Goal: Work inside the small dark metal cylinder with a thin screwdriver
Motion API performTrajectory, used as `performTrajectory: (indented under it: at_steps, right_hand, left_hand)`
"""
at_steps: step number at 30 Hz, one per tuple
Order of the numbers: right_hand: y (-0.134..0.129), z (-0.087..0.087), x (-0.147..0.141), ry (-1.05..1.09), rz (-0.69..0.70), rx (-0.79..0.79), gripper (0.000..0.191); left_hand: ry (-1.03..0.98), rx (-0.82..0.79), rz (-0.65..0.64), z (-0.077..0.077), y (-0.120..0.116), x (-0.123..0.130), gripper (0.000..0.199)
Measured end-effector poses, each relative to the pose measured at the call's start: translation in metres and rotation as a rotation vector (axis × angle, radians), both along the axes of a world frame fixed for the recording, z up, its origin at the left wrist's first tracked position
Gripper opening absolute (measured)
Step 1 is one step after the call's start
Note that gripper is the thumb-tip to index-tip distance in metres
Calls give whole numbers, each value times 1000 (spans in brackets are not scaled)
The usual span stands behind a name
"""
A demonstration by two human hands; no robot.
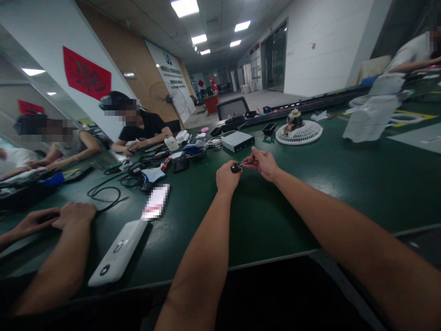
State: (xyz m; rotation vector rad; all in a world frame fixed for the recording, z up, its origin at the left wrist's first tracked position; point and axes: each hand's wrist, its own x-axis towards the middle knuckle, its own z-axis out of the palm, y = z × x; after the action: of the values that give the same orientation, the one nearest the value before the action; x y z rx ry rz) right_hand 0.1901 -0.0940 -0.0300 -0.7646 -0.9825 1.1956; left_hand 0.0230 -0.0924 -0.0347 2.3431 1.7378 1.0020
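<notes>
My left hand (pixel 226 176) is closed around the black handle of a screwdriver (pixel 236 168). Its thin metal shaft points to the right, where the fingers of my right hand (pixel 264 164) are pinched together at the far end of it. Both hands are above the green table (pixel 268 225), well out in front of me. Just beyond them lies a flat grey metal box (pixel 237 141). A white round fan grille (pixel 299 134) with a motor on it rests behind my right hand.
A white device (pixel 119 253) with a lit screen lies left of my forearm. Nearby, a co-worker's hands (pixel 69 216) hold something dark by a black cable (pixel 106 197). Cluttered parts and a black tray (pixel 269 128) stand farther back. White wrapping (pixel 374 115) stands at right.
</notes>
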Motion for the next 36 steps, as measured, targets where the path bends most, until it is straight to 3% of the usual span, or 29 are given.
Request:
performTrajectory:
  at_steps: [4,8,15,21,27,32,36]
  right_hand:
    - [3,-4,3,-43,36,-60,46]
    - [5,-6,0,-83,-51,0,46]
    - [2,-3,-2,0,28,-1,50]
    - [7,-9,-2,-57,-48,71,50]
    - [6,-9,-1,-30,60,52,53]
    - [8,-9,2,-116,-47,43,50]
    - [8,-9,0,-102,0,71,52]
  left_hand:
    - [14,17,-27,-3,1,-1,26]
    - [29,8,-28,-5,2,-1,28]
    - [44,20,-10,-2,1,-1,26]
    - [65,15,-22,-5,3,0,26]
    - [83,7,-4,-2,2,-2,24]
    - [124,29,-18,0,0,0,23]
    - [125,35,-3,1,-1,0,24]
